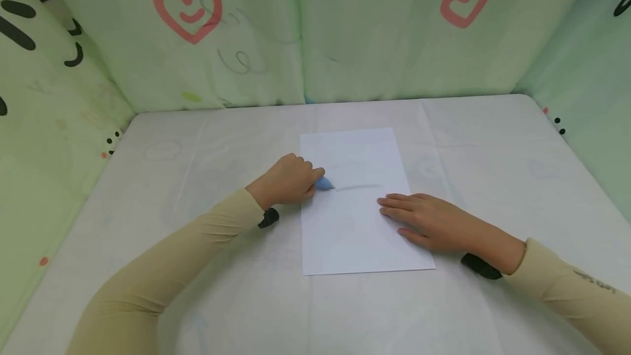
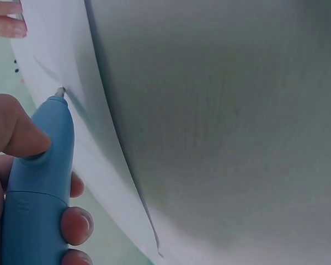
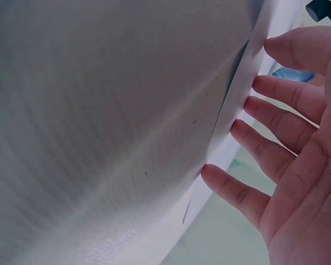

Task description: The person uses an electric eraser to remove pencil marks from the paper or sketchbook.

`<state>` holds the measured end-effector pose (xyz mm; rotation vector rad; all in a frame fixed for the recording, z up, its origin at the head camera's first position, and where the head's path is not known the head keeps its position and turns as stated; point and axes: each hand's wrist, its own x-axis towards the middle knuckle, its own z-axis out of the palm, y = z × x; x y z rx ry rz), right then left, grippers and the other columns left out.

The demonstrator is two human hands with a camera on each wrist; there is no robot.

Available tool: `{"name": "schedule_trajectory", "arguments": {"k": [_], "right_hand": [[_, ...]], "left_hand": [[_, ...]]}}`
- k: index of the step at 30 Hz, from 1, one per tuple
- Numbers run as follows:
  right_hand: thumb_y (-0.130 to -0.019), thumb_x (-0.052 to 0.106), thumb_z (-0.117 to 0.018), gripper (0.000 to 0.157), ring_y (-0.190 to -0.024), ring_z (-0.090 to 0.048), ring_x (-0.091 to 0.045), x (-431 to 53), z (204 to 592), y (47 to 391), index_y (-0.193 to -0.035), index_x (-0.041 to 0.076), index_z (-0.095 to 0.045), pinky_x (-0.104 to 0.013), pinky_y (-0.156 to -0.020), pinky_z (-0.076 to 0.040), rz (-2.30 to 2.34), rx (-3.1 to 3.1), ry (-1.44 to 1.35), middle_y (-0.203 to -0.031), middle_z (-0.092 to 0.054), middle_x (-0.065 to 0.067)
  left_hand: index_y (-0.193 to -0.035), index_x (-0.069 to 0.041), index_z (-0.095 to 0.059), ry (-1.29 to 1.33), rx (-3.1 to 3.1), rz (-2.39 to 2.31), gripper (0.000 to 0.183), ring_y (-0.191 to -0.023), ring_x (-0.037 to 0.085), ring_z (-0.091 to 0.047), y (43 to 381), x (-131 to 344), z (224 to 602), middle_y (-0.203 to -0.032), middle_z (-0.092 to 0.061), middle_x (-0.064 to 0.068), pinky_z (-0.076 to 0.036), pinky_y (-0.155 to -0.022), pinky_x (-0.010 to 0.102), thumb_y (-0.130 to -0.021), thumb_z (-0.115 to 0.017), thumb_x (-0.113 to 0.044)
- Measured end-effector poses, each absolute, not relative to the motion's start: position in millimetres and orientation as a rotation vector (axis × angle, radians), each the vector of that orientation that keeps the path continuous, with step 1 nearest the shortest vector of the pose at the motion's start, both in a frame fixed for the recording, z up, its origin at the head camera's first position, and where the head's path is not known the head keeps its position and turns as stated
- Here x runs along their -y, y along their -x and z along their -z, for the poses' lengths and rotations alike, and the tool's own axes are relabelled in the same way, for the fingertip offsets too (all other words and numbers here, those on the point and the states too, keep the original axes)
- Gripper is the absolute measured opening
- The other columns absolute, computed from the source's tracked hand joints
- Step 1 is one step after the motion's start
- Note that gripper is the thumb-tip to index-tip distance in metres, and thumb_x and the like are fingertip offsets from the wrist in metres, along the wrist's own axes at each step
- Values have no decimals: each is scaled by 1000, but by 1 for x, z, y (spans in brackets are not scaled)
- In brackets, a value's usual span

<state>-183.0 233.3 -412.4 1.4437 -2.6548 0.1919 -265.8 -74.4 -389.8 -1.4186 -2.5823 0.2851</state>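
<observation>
A sheet of white paper (image 1: 355, 234) lies on the table, with a faint grey streak across its middle. My left hand (image 1: 291, 179) grips a thick blue pen-shaped tool (image 2: 44, 160) with a narrow metal tip. In the left wrist view the thumb presses on its upper side and the other fingers wrap beneath. The tip meets the paper at the left end of the streak. On the paper's right edge rests my right hand (image 1: 429, 221), palm down with fingers spread. Its fingertips (image 3: 259, 83) touch the sheet in the right wrist view.
A white cloth with faint prints covers the table (image 1: 236, 311). Green curtains (image 1: 370, 43) with red hearts and dark marks hang behind it and along both sides. A black wrist device (image 1: 480, 266) shows under the right wrist, another under the left.
</observation>
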Motion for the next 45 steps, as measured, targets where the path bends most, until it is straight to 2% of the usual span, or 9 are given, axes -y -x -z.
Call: {"name": "schedule_trajectory", "arguments": {"k": [4,23,38,45], "right_hand": [[-84,15,-67,46,-120,-56,-27,-233,412,183,-127,4,-56,-41,-88,-48,-197,2656,-1450,-132,-58,-8],[-82,14,-68,46,-120,-56,-27,-233,414,186,-126,3,-57,-42,-88,-49,-205,2651,-1450,-132,-58,-9],[-84,15,-66,46,-122,-54,-28,-227,413,189,-127,4,-56,-44,-91,-47,-234,2728,-1387,-134,-56,-9],[-84,16,-67,45,-122,-54,-30,-221,410,189,-125,2,-58,-47,-92,-47,-246,2782,-1365,-133,-57,-10]], "left_hand": [[-75,-11,-51,1440,2567,-289,9,-49,11,-25,266,74,391,-53,-32,-3,-14,-48,22,-82,-55,-15],[-76,-10,-53,1432,2580,-252,9,-48,10,-27,266,75,391,-53,-38,-1,-14,-47,22,-84,-56,-15],[-85,-10,-54,1361,2758,-208,9,-51,10,-30,279,84,401,-58,-43,-1,-17,-46,23,-87,-52,-19],[-81,-10,-52,1366,2743,-208,10,-51,10,-28,280,86,400,-57,-36,-3,-17,-47,24,-86,-53,-19]]}}
